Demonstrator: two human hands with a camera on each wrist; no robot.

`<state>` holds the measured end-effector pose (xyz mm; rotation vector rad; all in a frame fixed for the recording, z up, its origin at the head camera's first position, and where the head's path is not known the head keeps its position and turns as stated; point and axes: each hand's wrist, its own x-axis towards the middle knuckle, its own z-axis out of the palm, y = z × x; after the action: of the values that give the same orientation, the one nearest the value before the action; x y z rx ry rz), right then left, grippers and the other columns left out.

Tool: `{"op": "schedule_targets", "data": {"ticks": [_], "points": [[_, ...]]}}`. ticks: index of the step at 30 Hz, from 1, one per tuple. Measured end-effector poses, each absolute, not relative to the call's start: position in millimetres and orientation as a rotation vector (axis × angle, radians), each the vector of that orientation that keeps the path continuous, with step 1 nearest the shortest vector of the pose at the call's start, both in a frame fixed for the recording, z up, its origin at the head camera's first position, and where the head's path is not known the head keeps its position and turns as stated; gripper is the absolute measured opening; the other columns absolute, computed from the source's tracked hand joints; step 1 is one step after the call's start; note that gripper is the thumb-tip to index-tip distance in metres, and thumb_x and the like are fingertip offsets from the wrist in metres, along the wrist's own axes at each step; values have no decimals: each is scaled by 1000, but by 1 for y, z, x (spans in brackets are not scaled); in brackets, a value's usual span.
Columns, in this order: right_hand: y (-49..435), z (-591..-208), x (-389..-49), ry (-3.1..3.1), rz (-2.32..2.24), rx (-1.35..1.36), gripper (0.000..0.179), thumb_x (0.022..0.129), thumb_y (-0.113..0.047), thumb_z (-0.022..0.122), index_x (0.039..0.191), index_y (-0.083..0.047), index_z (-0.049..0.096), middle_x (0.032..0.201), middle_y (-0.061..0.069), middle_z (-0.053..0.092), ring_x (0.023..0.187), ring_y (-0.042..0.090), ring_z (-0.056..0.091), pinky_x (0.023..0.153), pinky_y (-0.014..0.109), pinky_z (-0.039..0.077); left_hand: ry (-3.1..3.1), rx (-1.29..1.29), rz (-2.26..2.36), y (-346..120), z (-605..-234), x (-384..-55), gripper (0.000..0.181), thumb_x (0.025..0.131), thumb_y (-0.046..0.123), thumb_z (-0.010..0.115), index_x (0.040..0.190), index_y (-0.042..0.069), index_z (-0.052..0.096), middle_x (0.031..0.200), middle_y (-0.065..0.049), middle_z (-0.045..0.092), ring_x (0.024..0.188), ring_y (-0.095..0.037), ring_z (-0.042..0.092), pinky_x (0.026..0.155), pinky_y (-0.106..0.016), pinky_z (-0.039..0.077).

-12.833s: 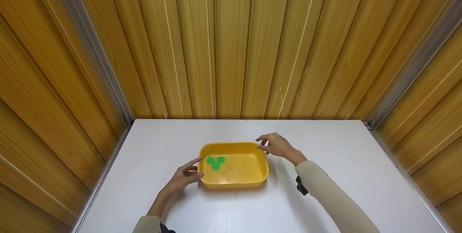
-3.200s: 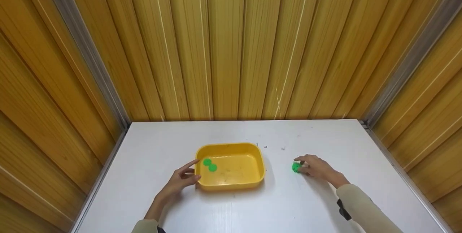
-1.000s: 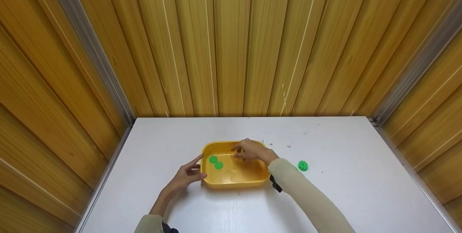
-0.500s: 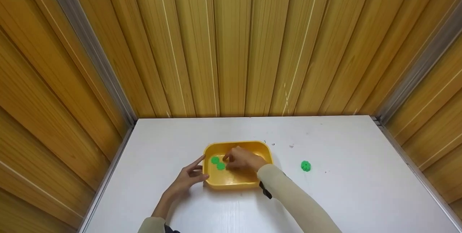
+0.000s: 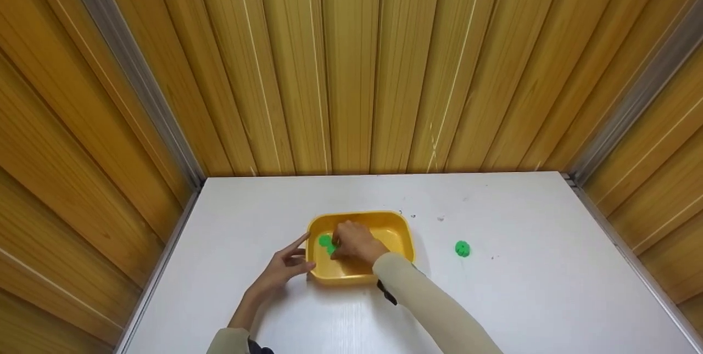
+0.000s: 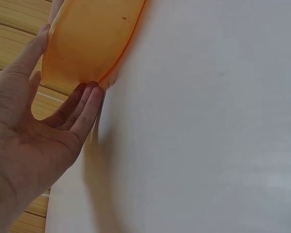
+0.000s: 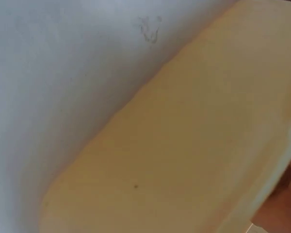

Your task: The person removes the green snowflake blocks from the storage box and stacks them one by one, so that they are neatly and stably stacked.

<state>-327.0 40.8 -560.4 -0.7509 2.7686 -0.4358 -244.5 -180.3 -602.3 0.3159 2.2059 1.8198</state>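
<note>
A yellow plastic basin (image 5: 392,239) stands on the white table. My left hand (image 5: 280,271) grips its left end, thumb and index finger at the rim; in the left wrist view the other fingers (image 6: 85,109) reach under the basin's lower edge. Inside, at the left, lie two small green notched discs (image 5: 324,240), side by side. My right hand (image 5: 354,241) is down in the basin, thumb and fingers curled at the nearer green disc (image 5: 330,249) and partly covering it. In the right wrist view the basin's outer wall (image 7: 174,121) hides most of that hand.
A rounded, slotted green piece (image 5: 462,248) made of such discs sits on the table (image 5: 516,288) right of the basin. Small dark specks dot the tabletop behind it. Wood-patterned panels (image 5: 351,68) with metal corner posts enclose the back and sides.
Earlier, three discs lay in the basin, and my right hand was at the green piece on the table. It has since moved left into the basin to the nearer disc. My left hand keeps its grip.
</note>
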Motion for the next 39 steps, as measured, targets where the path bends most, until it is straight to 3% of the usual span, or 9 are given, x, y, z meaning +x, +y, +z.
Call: {"op": "schedule_targets", "data": {"ticks": [8,12,21,28,33,39], "points": [[43,-561,-324,2804,-399,-857,29,87,-28,83,108,-8,81,108,6,79,98,20,75,88,34,61,2206,311,1815,-181,-600,-244,79,97,27,72,162,16,28,140,-28,57,114,-26,67,101,-39,56],[48,-561,-323,2812,-418,-912,28,88,-25,82,107,-6,81,104,7,80,88,17,74,83,32,62,2197,306,1825,-181,-599,-244,79,96,26,72,162,18,29,141,-28,56,116,-27,66,101,-39,57],[66,-558,-322,2719,-444,-852,28,87,-27,83,110,-12,81,103,3,80,89,14,71,85,30,61,2224,267,1792,-180,-600,-244,78,96,27,73,162,21,32,141,-26,57,113,-25,66,100,-39,57],[81,-547,-317,2611,-442,-837,25,89,-28,81,108,-13,81,103,1,80,91,13,70,98,36,58,2252,228,1774,-181,-599,-247,78,95,29,73,161,22,32,140,-23,58,111,-23,66,103,-43,55],[90,-538,-314,2586,-390,-833,26,87,-30,82,106,-11,81,103,3,80,88,13,71,87,34,62,2258,229,1776,-181,-598,-247,78,95,29,73,161,22,32,139,-23,58,111,-24,65,105,-46,54],[106,-533,-310,2592,-393,-902,27,90,-27,80,108,-8,80,102,6,80,87,15,70,86,34,62,2236,226,1783,-179,-597,-244,78,95,30,74,161,22,33,139,-23,58,109,-21,65,106,-47,53]]}}
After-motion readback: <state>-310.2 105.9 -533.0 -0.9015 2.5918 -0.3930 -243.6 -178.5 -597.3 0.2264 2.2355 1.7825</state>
